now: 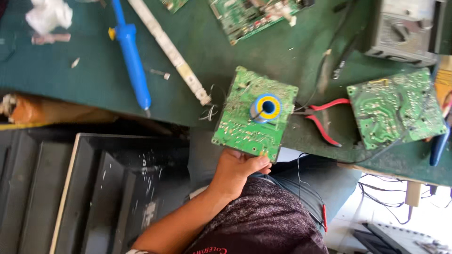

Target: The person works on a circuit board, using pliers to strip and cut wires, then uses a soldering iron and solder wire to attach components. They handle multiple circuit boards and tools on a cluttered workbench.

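My left hand (238, 169) reaches in from the lower left and grips the near edge of a green circuit board (240, 124), thumb on top. The board lies solder side up on the green table (70, 75), hanging a little over its front edge. A blue and yellow spool of solder wire (267, 107) stands on the board near its far right corner. Thin bare wires stick out at the board's left side. My right hand is out of view.
Red-handled pliers (325, 120) lie just right of the board, a second green board (395, 110) beyond them. A blue soldering iron (132, 56) and a white strip (169, 47) lie to the left. A grey meter (405, 28) and a third board (254, 14) sit farther back. A dark panel (108, 188) lies below the table.
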